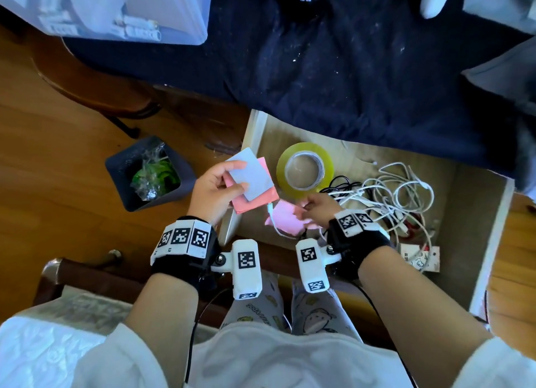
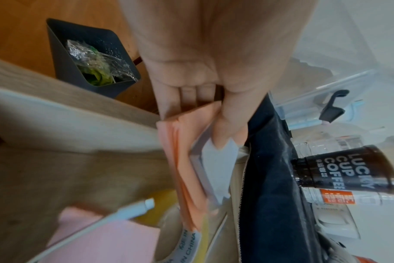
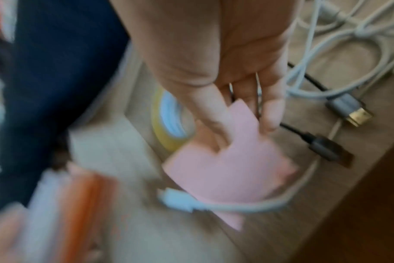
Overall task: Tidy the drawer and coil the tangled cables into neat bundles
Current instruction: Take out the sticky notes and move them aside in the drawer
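Inside drawer (image 1: 478,213), tangled white cables (image 1: 400,190), left fingers (image 1: 232,167) clamping notepads (image 1: 255,182), right fingers (image 3: 214,113) pinching pink paper (image 3: 227,170)

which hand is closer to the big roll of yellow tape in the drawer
Right. The right hand, pinching a pale pink paper note, sits just below the yellow tape roll. The left hand, gripping a stack of orange and white notes, is farther left.
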`<action>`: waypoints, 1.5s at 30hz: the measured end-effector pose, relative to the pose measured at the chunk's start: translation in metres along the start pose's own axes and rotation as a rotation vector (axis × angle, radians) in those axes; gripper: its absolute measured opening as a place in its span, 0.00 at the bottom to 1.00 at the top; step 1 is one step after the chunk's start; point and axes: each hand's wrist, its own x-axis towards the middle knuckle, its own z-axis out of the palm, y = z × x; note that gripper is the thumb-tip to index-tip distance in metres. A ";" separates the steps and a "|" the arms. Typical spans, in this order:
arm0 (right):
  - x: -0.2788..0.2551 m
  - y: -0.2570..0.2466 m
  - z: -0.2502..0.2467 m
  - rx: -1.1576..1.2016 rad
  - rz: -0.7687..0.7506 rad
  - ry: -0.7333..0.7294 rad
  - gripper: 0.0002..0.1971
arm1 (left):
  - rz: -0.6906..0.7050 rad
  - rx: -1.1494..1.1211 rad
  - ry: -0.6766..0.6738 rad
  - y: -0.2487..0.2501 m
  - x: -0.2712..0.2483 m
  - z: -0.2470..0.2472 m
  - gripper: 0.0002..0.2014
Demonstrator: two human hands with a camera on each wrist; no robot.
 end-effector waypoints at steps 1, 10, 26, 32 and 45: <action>-0.007 0.002 -0.008 0.096 -0.015 0.008 0.15 | 0.008 -0.010 -0.010 0.002 0.000 0.001 0.20; -0.062 0.010 -0.069 0.530 -0.286 0.290 0.14 | -0.060 -0.002 -0.094 0.020 -0.004 0.035 0.24; -0.081 0.020 -0.058 0.685 -0.268 0.369 0.08 | -0.133 -0.125 -0.322 0.027 -0.019 0.066 0.21; -0.082 0.010 -0.053 0.727 -0.316 0.297 0.05 | -0.110 -0.133 -0.331 0.026 -0.024 0.074 0.23; -0.083 0.000 -0.039 0.839 -0.350 0.115 0.14 | -0.083 -0.242 -0.388 0.030 -0.022 0.077 0.21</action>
